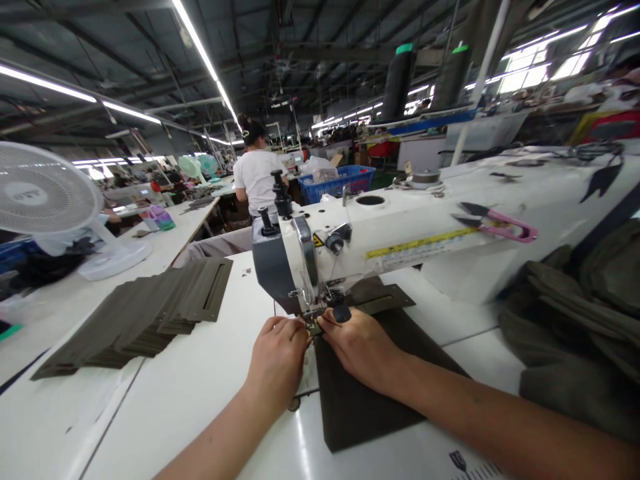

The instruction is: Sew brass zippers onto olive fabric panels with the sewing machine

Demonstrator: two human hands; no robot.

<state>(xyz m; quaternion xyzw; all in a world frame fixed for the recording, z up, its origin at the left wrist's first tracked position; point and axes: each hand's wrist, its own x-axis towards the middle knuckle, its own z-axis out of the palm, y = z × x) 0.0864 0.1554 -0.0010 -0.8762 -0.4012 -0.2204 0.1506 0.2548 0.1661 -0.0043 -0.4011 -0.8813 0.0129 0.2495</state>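
As the fingertips [303, 333] of both hands met beside the presser foot [320, 310] of the sewing machine [295, 260], they were pinching a small metal-looking piece [313, 326], though the fingers hid its exact shape. The left hand [277, 357] and right hand [360, 347] curled in from either side above a dark olive fabric panel [360, 393], which lay flat on the white sewing table [150, 420] under the machine head. A needle so close to the fingertips could have pricked them had the machine been started, and a loosened pinch could have let the piece slip out of line. Pink-handled thread snips [495, 223] lay on the machine arm, a stack of cut olive panels [135, 317] sat to the left, and a heap of olive fabric [570, 320] lay to the right.
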